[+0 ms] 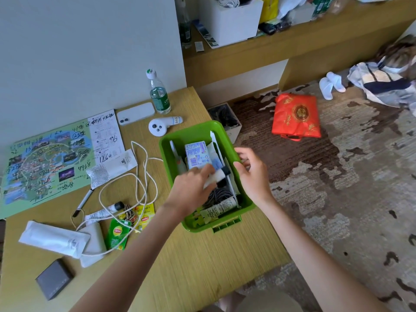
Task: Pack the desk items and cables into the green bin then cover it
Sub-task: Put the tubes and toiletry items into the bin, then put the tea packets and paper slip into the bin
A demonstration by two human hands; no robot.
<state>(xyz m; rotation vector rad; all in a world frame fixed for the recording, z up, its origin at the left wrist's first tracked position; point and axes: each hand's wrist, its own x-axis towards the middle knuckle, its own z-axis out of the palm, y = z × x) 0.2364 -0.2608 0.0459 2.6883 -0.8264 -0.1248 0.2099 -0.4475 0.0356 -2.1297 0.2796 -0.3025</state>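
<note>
Left hand (pixel 193 183) is inside the green bin (pixel 166 152), fingers pinched on a small white item (pixel 217 176), blurred so I can't tell what. Right hand (pixel 252 174) curls over the bin's right rim, steadying it. Bin sits at the desk's right edge. Advice: tuck the item flat beside the dark coiled cable (pixel 219 195), leaving room for the white cable (pixel 139 176) lying on the desk (pixel 191 255).

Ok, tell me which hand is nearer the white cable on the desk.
Left. The left hand reaches into the green bin just right of the white cable; the right hand is at the bin's far rim.
</note>
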